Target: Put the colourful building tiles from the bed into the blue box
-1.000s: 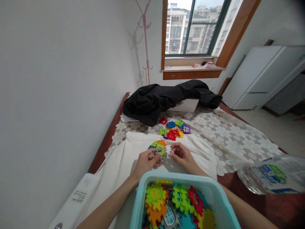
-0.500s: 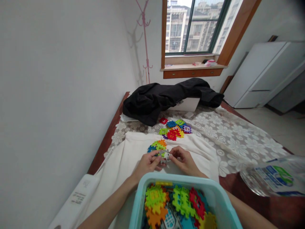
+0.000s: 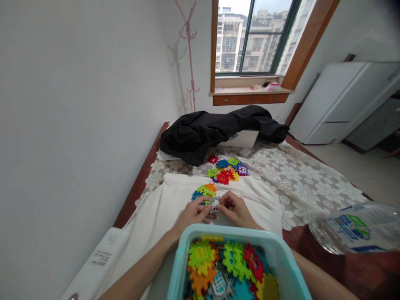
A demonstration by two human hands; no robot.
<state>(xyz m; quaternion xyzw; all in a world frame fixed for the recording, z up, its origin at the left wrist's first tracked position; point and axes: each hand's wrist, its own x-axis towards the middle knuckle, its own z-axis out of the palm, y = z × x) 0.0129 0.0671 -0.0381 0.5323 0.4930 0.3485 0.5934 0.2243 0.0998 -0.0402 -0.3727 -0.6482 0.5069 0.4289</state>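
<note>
Your left hand [image 3: 194, 213] and right hand [image 3: 235, 209] meet over the white cloth [image 3: 168, 204], fingers of both pinched closed on a small white-and-grey interlocking plastic tile [image 3: 214, 205], held just beyond the light blue plastic bin [image 3: 178, 266] of coloured tiles.

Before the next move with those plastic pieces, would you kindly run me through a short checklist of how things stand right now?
1. Both hands on the work: left hand and right hand meet on the white piece: ok.
2. Piece fully seated in the other: cannot tell, fingers hide the joint.
3. Spare pieces close by: small cluster just beyond the hands, pile farther back: ok.
4. Bin stocked with pieces, below the wrists: ok.
5. Work over the white cloth: ok.
6. Jacket apart from the pile: ok.
</note>
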